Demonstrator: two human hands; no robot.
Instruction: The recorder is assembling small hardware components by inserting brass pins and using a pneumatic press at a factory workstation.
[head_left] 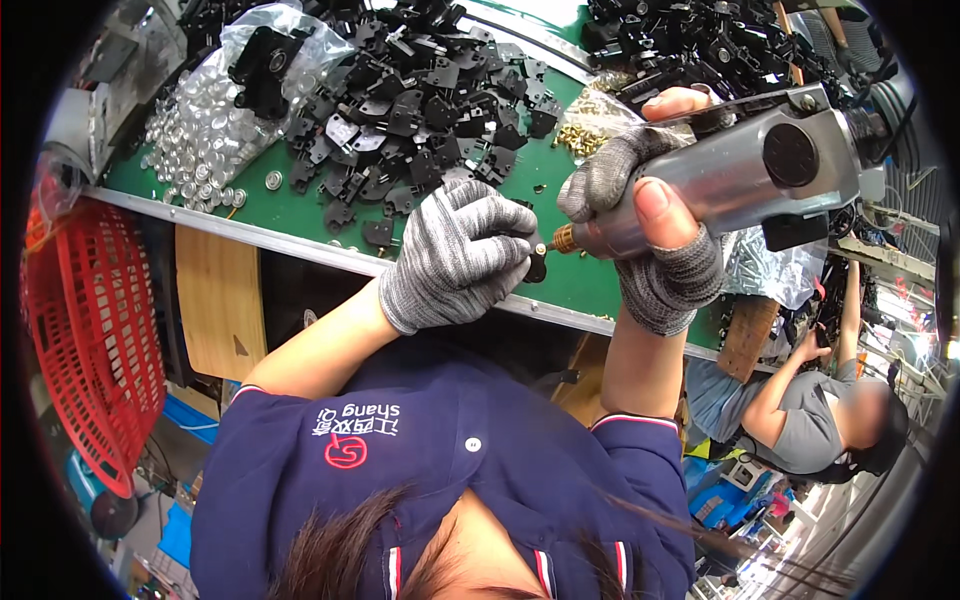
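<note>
My left hand [462, 252], in a grey striped knit glove, pinches a small black part [537, 265] over the front edge of the green worktop [585, 285]. A brass-coloured fastener [541, 249] shows on that part. My right hand [666, 214] wears a grey glove with bare thumb and fingertip, and is wrapped round a grey power screwdriver [745, 165]. The tool lies nearly level, its brass-coloured nose [563, 239] pointing left at the fastener. Whether the bit touches it is too small to tell.
Beyond my left hand spreads a heap of black parts [430, 110]; left of it, clear round pieces [205, 150] spill around a plastic bag. Brass fasteners [585, 130] and bagged silver screws [765, 265] flank the screwdriver. A red basket [95, 320] stands left; a person [810, 425] sits right.
</note>
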